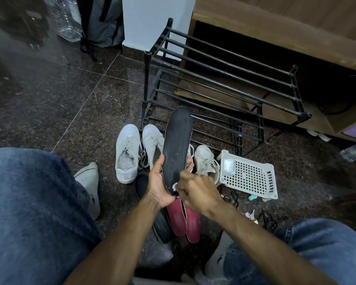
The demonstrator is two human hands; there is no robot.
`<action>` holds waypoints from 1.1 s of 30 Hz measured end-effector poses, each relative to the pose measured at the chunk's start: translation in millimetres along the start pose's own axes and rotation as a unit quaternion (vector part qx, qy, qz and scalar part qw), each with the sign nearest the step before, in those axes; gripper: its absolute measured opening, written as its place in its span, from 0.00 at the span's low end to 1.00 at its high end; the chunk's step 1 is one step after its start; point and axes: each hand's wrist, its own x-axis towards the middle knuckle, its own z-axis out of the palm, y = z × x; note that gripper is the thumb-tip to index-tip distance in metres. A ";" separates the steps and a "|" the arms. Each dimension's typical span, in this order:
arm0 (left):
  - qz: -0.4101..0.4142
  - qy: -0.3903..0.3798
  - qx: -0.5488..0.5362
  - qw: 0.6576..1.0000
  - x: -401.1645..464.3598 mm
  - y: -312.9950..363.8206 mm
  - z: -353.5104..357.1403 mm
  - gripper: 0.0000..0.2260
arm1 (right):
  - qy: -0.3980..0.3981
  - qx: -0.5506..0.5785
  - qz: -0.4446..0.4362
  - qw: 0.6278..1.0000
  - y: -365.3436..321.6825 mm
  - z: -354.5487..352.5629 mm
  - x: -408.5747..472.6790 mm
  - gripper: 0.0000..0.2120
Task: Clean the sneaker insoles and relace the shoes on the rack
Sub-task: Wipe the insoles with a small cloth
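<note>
My left hand [159, 187] grips the heel end of a black insole [178, 138] and holds it upright in front of me. Against the insole's lower part, my right hand [195, 191] pinches a small white wipe [175, 186]. Two red insoles [185, 220] and a black insole [161, 226] lie on the floor under my hands. A pair of white sneakers [127, 153] with loose laces stands to the left. Another white sneaker [206, 161] sits to the right, partly hidden by the held insole. The black metal shoe rack [220, 79] stands behind them with bare shelves.
A white perforated plastic basket [249, 175] lies at the right, with black laces [232, 199] and small items near it. My jeans-clad knees and white socks frame the bottom. A wooden cabinet [275, 23] stands behind the rack. Water bottles and a grey bag are far left.
</note>
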 end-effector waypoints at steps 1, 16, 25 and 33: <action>0.002 0.003 0.007 1.000 0.1 -0.1 0.8 0.29 | -0.019 -0.019 -0.008 1.000 -1.0 -0.5 -1.5 0.12; -0.011 0.015 0.025 1.000 -0.8 -2.1 -4.9 0.34 | 0.066 -0.079 -0.018 0.995 7.9 -1.0 10.9 0.10; -0.021 0.003 0.026 0.999 -1.0 0.1 -5.7 0.35 | 0.051 -0.055 0.012 0.997 6.0 -0.3 19.5 0.05; -0.026 -0.003 0.037 0.999 1.0 -6.8 -6.5 0.26 | 0.047 -0.081 0.029 0.995 11.2 -6.3 23.3 0.08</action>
